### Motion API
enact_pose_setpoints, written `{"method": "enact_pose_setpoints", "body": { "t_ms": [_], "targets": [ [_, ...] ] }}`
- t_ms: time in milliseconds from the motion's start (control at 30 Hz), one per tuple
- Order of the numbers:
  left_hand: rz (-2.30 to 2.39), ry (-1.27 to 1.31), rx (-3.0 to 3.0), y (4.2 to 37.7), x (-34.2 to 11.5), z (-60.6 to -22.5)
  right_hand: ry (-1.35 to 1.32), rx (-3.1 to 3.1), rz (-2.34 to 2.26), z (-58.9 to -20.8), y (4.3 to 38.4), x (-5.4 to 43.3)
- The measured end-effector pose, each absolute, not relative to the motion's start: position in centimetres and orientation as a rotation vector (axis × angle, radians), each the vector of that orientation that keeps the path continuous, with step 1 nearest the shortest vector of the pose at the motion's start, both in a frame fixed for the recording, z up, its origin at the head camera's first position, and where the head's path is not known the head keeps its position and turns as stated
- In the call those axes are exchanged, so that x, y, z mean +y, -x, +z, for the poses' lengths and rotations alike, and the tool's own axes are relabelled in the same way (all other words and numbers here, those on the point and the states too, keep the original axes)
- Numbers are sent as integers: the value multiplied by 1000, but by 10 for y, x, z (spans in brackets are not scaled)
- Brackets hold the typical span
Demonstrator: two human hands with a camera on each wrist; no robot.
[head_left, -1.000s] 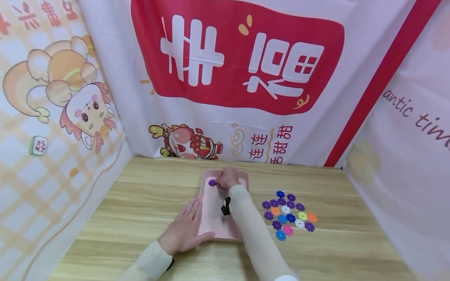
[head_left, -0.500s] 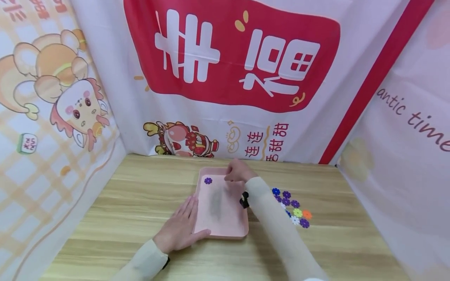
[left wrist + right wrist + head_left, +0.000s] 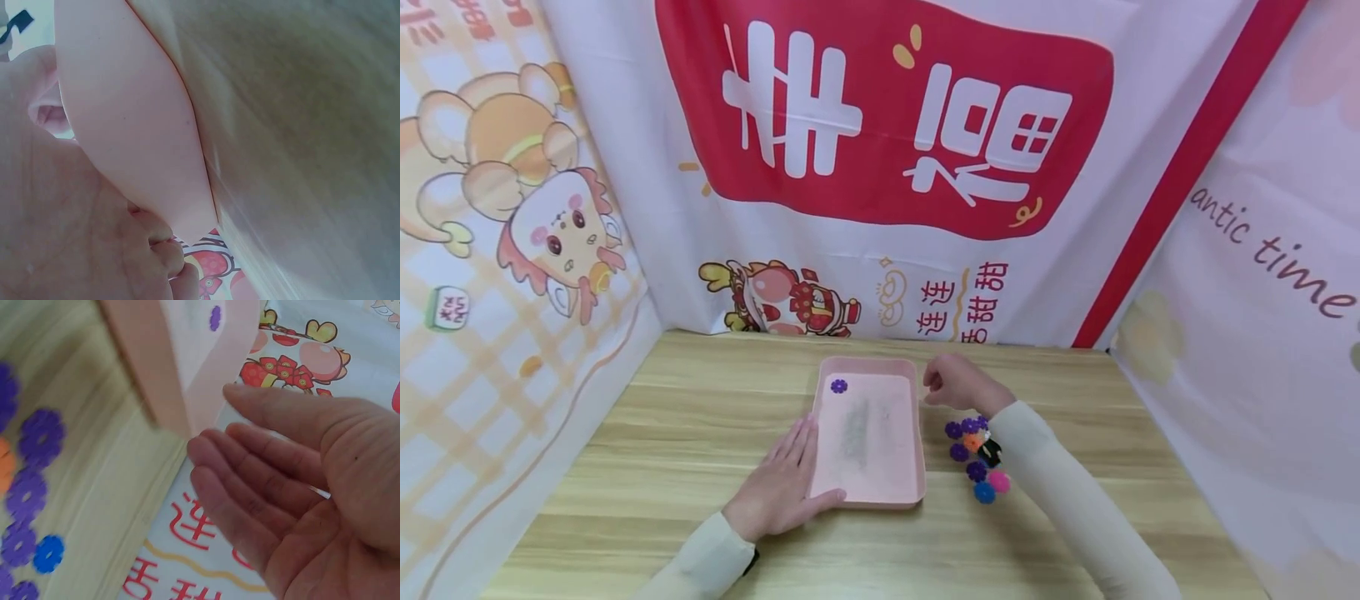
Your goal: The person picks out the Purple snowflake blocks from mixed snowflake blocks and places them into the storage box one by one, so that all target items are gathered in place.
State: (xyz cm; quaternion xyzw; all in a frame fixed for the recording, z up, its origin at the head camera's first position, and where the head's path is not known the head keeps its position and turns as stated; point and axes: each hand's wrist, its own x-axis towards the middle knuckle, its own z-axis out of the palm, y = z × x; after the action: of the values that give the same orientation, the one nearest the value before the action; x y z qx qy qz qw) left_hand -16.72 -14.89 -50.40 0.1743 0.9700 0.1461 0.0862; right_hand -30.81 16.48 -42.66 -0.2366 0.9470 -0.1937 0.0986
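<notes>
A shallow pink tray (image 3: 883, 487) lies on the wooden table, with one purple snowflake disc (image 3: 838, 386) in its far left corner. My left hand (image 3: 778, 487) rests along the tray's left side with straight fingers, its thumb over the near rim. In the left wrist view the palm lies against the tray's outer wall (image 3: 131, 112). Just past the tray's right rim is my right hand (image 3: 958, 383), fingers loosely bent and holding nothing. The right wrist view shows its bare palm and parted fingers (image 3: 250, 494) near the tray's corner (image 3: 187, 419).
Loose snowflake discs (image 3: 976, 471) in purple, blue, orange and pink lie right of the tray, partly hidden by the right sleeve (image 3: 1067, 492). A printed cloth (image 3: 887, 283) hangs behind the table's far edge.
My right hand has left the purple disc in the tray's corner and moved right, out past the tray's rim. My left hand has stayed at the tray.
</notes>
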Motion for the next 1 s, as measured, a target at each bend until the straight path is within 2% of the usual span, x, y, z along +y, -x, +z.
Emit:
{"method": "enact_pose_setpoints", "body": {
  "t_ms": [367,1000],
  "targets": [
    [426,-531,2899,166,-149,-504,660,2791,-550,-472,290,206],
    [444,-537,2901,167,-150,-503,651,2780,-505,-504,290,215]
  ]
}}
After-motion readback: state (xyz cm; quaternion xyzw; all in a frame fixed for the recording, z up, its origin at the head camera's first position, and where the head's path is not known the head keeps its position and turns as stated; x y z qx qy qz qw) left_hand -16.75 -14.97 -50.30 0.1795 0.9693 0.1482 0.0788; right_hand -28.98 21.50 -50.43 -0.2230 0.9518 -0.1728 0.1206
